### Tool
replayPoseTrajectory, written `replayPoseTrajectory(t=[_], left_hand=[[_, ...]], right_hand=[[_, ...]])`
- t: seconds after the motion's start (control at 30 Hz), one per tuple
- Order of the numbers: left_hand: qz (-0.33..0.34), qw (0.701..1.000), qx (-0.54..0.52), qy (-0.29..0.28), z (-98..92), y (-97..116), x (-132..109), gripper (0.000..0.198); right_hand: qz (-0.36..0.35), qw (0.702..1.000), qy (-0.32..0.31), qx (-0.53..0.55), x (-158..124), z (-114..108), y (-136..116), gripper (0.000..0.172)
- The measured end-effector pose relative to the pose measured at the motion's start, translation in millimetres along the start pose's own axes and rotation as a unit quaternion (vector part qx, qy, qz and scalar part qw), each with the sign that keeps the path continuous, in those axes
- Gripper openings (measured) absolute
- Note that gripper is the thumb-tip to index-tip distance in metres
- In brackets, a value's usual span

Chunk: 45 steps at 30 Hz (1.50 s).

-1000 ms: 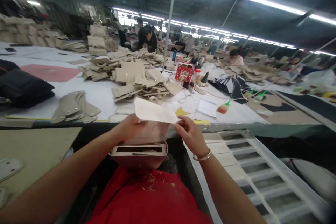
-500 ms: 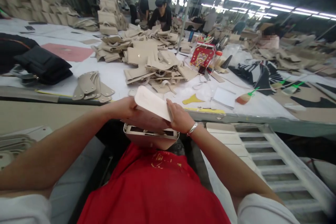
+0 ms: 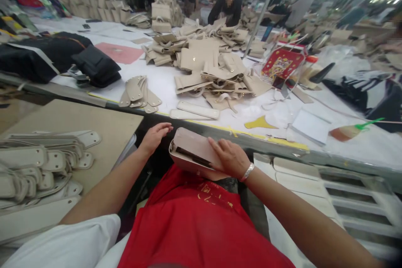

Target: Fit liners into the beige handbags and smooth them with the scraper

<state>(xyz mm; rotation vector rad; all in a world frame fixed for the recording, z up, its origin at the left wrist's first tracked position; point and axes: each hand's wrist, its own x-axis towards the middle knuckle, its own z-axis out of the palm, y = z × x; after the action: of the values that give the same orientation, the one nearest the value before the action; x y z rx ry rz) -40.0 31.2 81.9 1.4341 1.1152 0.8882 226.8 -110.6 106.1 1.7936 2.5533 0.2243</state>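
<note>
A pale beige handbag (image 3: 185, 162) rests at my lap, below the table edge, its top flap (image 3: 192, 141) partly lifted over a dark gap. My right hand (image 3: 230, 157), with a silver bracelet at the wrist, grips the bag's right end, fingers over the flap. To the left of the bag and apart from it, my left hand (image 3: 154, 137) is in the air with fingers stretched out, holding nothing. Just beyond, two pale straps (image 3: 194, 111) lie at the table's edge.
Stacked straps with metal studs (image 3: 34, 157) cover a board at left. Beige bag pieces (image 3: 216, 65) are heaped on the white table, near a black bag (image 3: 97, 65), a red box (image 3: 282, 63) and a green-handled brush (image 3: 348, 130). A slatted rack (image 3: 361, 201) stands right. A person (image 3: 224, 6) works opposite.
My left hand has let go of the bag and moved left. The raised flap has come down over the bag, my right hand still on it. The view has swung left.
</note>
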Motion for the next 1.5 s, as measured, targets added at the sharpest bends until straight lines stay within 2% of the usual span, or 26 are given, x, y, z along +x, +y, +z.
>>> replayPoseTrajectory(t=[0.1, 0.2, 0.37, 0.47, 0.57, 0.63, 0.7, 0.77, 0.83, 0.87, 0.93, 0.97, 1.0, 1.03, 1.07, 1.1, 1.17, 1.2, 1.27, 1.4, 1.5], left_hand=[[-0.017, 0.999, -0.033, 0.016, 4.4, -19, -18, 0.05], [-0.007, 1.0, -0.017, 0.006, 16.7, -32, -29, 0.058], [0.011, 0.987, 0.158, -0.019, 31.2, -43, -26, 0.054], [0.058, 0.959, 0.279, -0.012, 31.1, -37, -22, 0.054], [0.169, 0.901, 0.4, 0.014, 36.4, -22, -25, 0.047], [0.259, 0.869, 0.419, -0.038, 47.6, -10, -32, 0.034], [0.325, 0.838, 0.408, -0.16, 62.2, -3, -39, 0.03], [0.346, 0.802, 0.412, -0.26, 74.4, -1, -46, 0.036], [0.343, 0.775, 0.439, -0.298, 80.0, -4, -50, 0.045], [0.345, 0.765, 0.452, -0.303, 80.5, -6, -51, 0.048], [0.365, 0.737, 0.478, -0.31, 79.8, -10, -49, 0.053], [0.381, 0.72, 0.49, -0.312, 79.7, -11, -47, 0.055], [0.397, 0.7, 0.504, -0.314, 80.6, -11, -45, 0.057], [0.414, 0.68, 0.517, -0.314, 82.5, -9, -44, 0.058], [0.432, 0.66, 0.527, -0.317, 85.6, -7, -43, 0.058], [0.45, 0.64, 0.533, -0.322, 89.8, -4, -42, 0.058], [0.482, 0.607, 0.529, -0.345, 100.3, 4, -40, 0.057], [0.491, 0.598, 0.522, -0.36, 105.9, 7, -38, 0.058], [0.486, 0.595, 0.507, -0.391, 116.1, 13, -34, 0.063], [0.443, 0.611, 0.484, -0.443, 126.6, 15, -25, 0.067], [0.439, 0.609, 0.471, -0.465, 128.0, 13, -20, 0.06]], right_hand=[[-0.055, 0.998, -0.029, 0.001, 5, 9, 1, 0.078], [-0.084, 0.995, -0.049, -0.006, 3, 12, 6, 0.08], [-0.086, 0.993, -0.074, -0.022, 4, 9, 0, 0.081], [-0.066, 0.993, -0.096, -0.025, 12, 8, -15, 0.08], [-0.041, 0.992, -0.121, -0.021, 21, 7, -28, 0.08], [-0.026, 0.991, -0.132, -0.003, 25, 5, -31, 0.078], [-0.015, 0.988, -0.145, 0.048, 27, -1, -26, 0.079], [0.009, 0.974, -0.161, 0.157, 28, -7, -10, 0.081], [0.091, 0.928, -0.185, 0.311, 21, -12, 17, 0.077], [0.16, 0.883, -0.204, 0.391, 15, -12, 32, 0.072], [0.293, 0.749, -0.264, 0.532, -6, -7, 58, 0.063], [0.332, 0.678, -0.299, 0.583, -19, -2, 66, 0.059], [0.348, 0.622, -0.33, 0.619, -32, 4, 71, 0.056], [0.347, 0.592, -0.348, 0.639, -43, 11, 72, 0.052], [0.341, 0.588, -0.352, 0.644, -52, 18, 69, 0.05], [0.341, 0.605, -0.341, 0.634, -59, 25, 64, 0.049], [0.349, 0.66, -0.293, 0.598, -65, 36, 50, 0.049], [0.348, 0.682, -0.265, 0.586, -66, 40, 44, 0.048], [0.338, 0.706, -0.216, 0.584, -64, 45, 36, 0.043], [0.324, 0.707, -0.141, 0.613, -62, 50, 35, 0.044], [0.319, 0.686, -0.101, 0.646, -65, 50, 39, 0.04]])
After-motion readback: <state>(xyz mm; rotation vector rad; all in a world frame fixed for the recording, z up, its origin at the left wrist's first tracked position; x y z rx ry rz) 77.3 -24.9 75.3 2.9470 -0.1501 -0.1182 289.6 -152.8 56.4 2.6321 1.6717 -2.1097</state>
